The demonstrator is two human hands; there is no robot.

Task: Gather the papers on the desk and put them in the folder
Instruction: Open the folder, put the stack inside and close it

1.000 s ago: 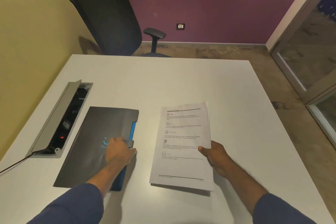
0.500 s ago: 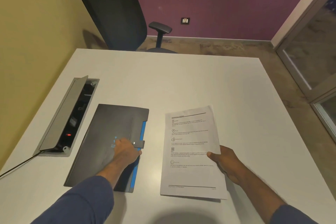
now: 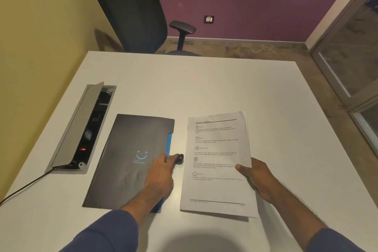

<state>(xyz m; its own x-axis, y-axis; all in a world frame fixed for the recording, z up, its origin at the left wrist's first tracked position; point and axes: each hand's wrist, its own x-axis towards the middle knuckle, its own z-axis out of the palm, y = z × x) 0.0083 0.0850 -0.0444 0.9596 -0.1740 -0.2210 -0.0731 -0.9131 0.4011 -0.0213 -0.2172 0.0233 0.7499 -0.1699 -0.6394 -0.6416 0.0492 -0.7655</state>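
White desk point(image 3: 204, 88), square-cornered, matte top. Dark folder point(image 3: 126, 159) lies flat left of centre, blue edge along its right side; a cable box point(image 3: 81, 129) is set into the desk just left of it, lid tilted up, black cord point(image 3: 22, 188) trailing off the near-left edge. Papers point(image 3: 216, 161) sit right of the folder, near edge apparently lifted clear.

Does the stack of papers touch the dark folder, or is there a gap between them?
Apart. The head view shows a strip of white desk between the papers and the folder.

Across my white desk point(image 3: 204, 88) stands a black mesh-backed office chair point(image 3: 133, 6); a grey open-lidded cable box point(image 3: 77, 127) sits recessed at my left.
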